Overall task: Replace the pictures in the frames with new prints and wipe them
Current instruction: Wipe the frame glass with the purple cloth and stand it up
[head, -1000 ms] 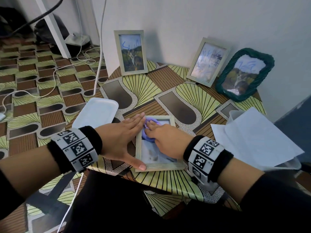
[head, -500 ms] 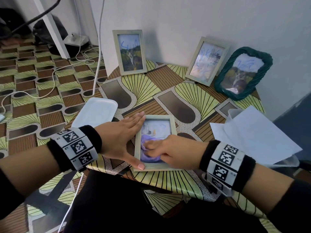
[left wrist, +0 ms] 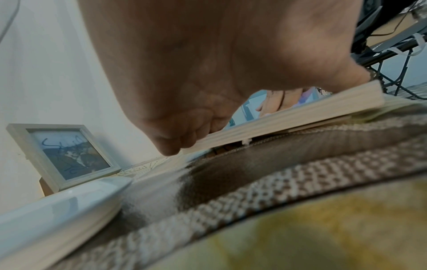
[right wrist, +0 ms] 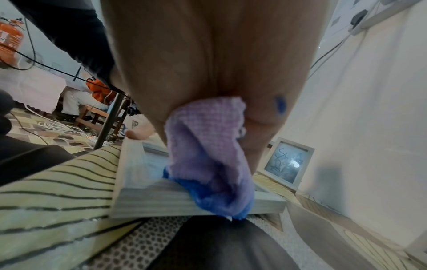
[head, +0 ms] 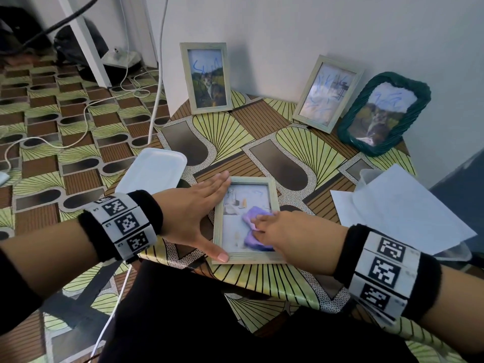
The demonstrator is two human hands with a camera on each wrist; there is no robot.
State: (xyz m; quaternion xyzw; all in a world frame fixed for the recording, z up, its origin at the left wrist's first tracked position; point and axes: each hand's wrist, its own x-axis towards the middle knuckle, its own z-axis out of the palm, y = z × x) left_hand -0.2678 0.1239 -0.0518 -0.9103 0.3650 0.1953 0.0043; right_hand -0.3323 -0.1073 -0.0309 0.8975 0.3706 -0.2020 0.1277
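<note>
A pale wooden picture frame (head: 246, 258) lies flat near the table's front edge. My left hand (head: 193, 213) lies flat against its left side, fingers straight along the edge and thumb at the bottom left corner; the left wrist view shows the frame's edge (left wrist: 289, 120) under those fingers. My right hand (head: 282, 229) grips a purple cloth (head: 255, 218) and presses it on the right half of the glass. In the right wrist view the cloth (right wrist: 208, 155) bunches under my palm and hangs over the frame's near rail (right wrist: 161, 201).
Three more frames lean on the wall: a wooden one (head: 205, 77) at the back left, another (head: 327, 93) at the back right, and a green woven one (head: 383, 113). A white lid (head: 152, 171) lies left. White paper sheets (head: 400, 208) cover a clear container (head: 366, 176) at right.
My right hand has rubbed the cloth from the top of the glass down to the bottom, then across to the middle right. My left hand has stayed on the frame's left edge.
</note>
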